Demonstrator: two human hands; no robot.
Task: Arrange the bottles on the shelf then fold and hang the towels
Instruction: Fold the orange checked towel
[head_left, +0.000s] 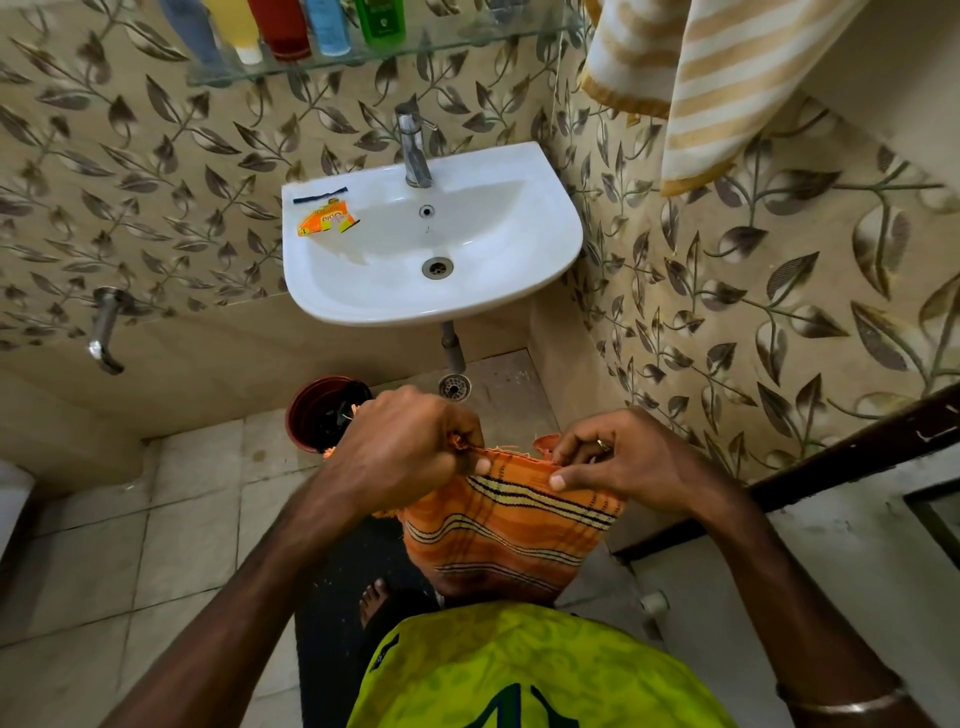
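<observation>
The orange towel (511, 525) is a thin woven cloth with cream and black stripe bands and frayed threads along its top edge; it hangs in a loose fold in front of the person's body, at 6 o'clock from the sink (431, 234). The left hand (410, 447) is clamped on the top edge at its left end, thumb and fingers pinched together. The right hand (628, 457) is clamped on the same edge just to the right, thumb pressed on the near face. The two hands are near each other, not touching. A cream-and-tan striped towel (727, 88) hangs at 1 o'clock, against the right wall. Five bottles (283, 26) stand in a row on the glass shelf (467, 44) at 12 o'clock. A dark red bucket (322, 410) sits on the floor at 10 o'clock from the hands. Open tiled floor (130, 545) lies to the left; a dark door frame (831, 457) bounds the right side.
</observation>
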